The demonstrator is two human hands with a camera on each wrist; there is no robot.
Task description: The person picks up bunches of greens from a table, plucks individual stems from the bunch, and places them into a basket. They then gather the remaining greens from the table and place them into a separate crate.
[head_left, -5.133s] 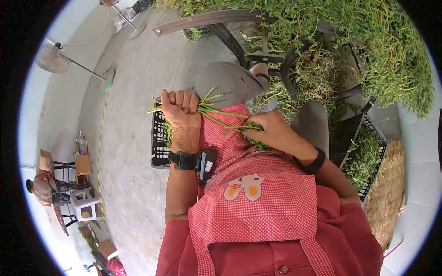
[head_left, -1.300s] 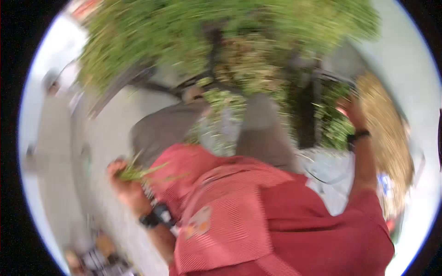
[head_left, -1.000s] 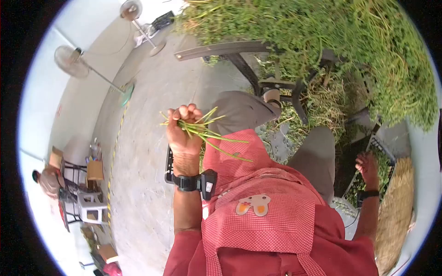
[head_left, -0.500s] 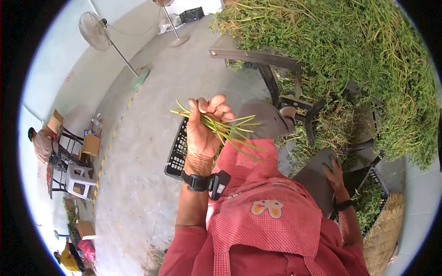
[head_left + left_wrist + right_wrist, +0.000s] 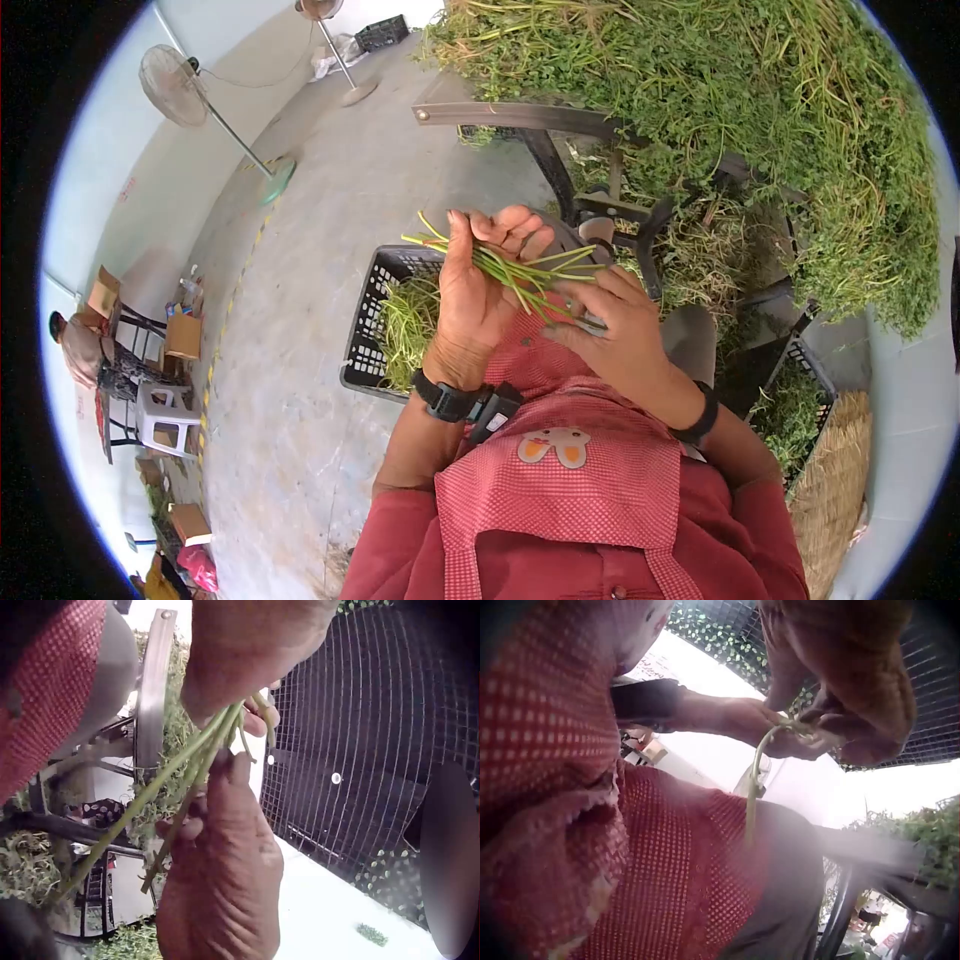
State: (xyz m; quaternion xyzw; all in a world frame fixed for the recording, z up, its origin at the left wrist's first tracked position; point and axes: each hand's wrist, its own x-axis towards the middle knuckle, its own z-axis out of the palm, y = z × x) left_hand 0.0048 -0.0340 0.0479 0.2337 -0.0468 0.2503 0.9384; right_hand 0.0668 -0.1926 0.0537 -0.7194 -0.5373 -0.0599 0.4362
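The left hand (image 5: pixel 478 290) is holding a small bunch of green stems (image 5: pixel 520 270) across its upturned palm, the fingers curling over them near the cut ends so the bunch is lying fanned out toward the other hand. The right hand (image 5: pixel 615 330) is meeting those free ends, its fingertips pinching a stem or two, which looks like picking through or evening up the bunch; the left wrist view is showing the stems (image 5: pixel 180 787) running between the two hands. Both hands are working just above the lap, over a red checked apron (image 5: pixel 560 490), likely so that bits are falling on the cloth. Just beside the left knee a black plastic crate (image 5: pixel 375 300) is sitting on the concrete floor with loose greens in it, within easy reach. Ahead, a large heap of greens (image 5: pixel 760 120) is lying on a low metal-framed table (image 5: pixel 510 115), and a second crate (image 5: pixel 810 390) is standing at the right.
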